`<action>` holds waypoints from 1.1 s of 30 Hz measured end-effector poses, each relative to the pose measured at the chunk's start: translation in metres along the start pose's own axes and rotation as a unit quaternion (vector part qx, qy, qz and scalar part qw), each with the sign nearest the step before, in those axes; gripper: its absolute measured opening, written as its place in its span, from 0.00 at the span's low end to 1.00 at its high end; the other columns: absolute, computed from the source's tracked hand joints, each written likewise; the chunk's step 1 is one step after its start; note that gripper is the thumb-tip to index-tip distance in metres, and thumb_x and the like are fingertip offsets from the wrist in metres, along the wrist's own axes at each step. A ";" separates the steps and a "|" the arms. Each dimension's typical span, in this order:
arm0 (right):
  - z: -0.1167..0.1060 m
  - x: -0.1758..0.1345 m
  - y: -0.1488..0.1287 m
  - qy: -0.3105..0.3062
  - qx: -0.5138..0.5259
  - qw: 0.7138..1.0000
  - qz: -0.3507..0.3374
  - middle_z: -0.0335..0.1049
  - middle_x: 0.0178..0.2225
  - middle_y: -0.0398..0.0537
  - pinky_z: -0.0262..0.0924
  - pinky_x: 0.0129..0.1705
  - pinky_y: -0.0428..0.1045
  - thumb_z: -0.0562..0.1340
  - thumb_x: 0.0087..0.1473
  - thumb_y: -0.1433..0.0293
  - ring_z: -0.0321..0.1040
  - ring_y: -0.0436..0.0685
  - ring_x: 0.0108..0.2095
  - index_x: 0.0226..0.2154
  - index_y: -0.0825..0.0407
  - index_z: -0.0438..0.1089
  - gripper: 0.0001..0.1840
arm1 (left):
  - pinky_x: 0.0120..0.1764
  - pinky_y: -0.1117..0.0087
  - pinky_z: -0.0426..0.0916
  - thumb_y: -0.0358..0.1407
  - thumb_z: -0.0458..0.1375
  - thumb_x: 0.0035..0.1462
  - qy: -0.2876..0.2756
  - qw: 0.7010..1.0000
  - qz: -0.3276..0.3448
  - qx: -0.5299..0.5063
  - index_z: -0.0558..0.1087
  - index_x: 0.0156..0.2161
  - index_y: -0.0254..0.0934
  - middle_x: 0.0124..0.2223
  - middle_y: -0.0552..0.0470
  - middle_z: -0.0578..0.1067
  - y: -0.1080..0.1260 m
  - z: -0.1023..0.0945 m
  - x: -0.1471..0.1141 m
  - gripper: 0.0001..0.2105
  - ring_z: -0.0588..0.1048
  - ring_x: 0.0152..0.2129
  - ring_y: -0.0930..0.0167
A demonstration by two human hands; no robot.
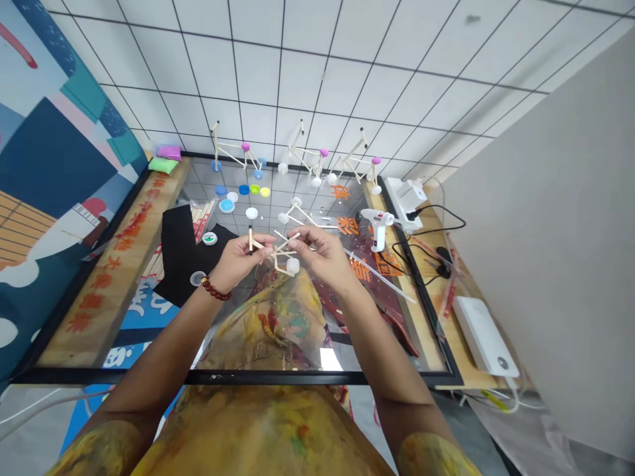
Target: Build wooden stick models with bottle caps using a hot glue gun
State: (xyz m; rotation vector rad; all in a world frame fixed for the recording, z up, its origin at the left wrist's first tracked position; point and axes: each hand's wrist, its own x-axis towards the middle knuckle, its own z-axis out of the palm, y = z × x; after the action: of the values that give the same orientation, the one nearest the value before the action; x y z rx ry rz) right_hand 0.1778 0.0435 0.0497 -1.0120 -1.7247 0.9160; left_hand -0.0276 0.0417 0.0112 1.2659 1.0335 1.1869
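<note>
My left hand [247, 254] is closed on a small frame of pale wooden sticks [282, 250], with a dark-ended stick [251, 239] upright at its fingers. My right hand [322, 254] pinches another part of the same frame from the other side. Just below the sticks shows a white round piece [292, 266]; whether it is joined to the frame or reflected in the glass, I cannot tell. Beyond my hands lies a partial stick frame [302, 215] with white round pieces at its end.
Three small bicycle-like stick models [238, 149] stand along the back. Coloured caps [254, 189] lie before them. At right are a white glue gun [380, 228], a power strip [401, 205], cables and red-handled pliers [404, 334]. Black cloth [178, 248] and bundled sticks [201, 218] lie left.
</note>
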 end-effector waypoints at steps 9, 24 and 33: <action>0.008 0.000 0.005 0.003 0.004 1.000 0.027 0.74 0.29 0.42 0.62 0.35 0.47 0.65 0.56 0.62 0.68 0.51 0.30 0.35 0.50 0.74 0.09 | 0.29 0.72 0.67 0.43 0.67 0.53 0.039 0.991 0.049 0.114 0.81 0.42 0.35 0.30 0.52 0.76 0.016 -0.006 -0.005 0.15 0.69 0.23 0.75; -0.003 -0.007 0.016 0.026 -0.063 0.998 0.015 0.80 0.36 0.46 0.66 0.42 0.50 0.63 0.57 0.64 0.74 0.55 0.36 0.35 0.50 0.77 0.09 | 0.30 0.73 0.67 0.46 0.65 0.55 0.003 0.997 0.039 0.061 0.79 0.45 0.35 0.37 0.47 0.80 0.014 -0.004 0.004 0.18 0.71 0.26 0.74; -0.017 -0.021 0.012 0.017 -0.090 0.996 -0.004 0.80 0.38 0.47 0.67 0.43 0.51 0.64 0.57 0.66 0.75 0.56 0.36 0.39 0.49 0.77 0.08 | 0.30 0.74 0.68 0.42 0.69 0.52 0.033 0.995 -0.019 -0.090 0.80 0.39 0.35 0.35 0.48 0.80 0.000 0.010 -0.012 0.13 0.71 0.24 0.76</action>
State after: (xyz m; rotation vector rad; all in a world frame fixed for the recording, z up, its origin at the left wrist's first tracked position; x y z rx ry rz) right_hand 0.2016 0.0319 0.0375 -1.1299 -1.8056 0.7444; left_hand -0.0189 0.0280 0.0109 1.0684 0.9713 1.2698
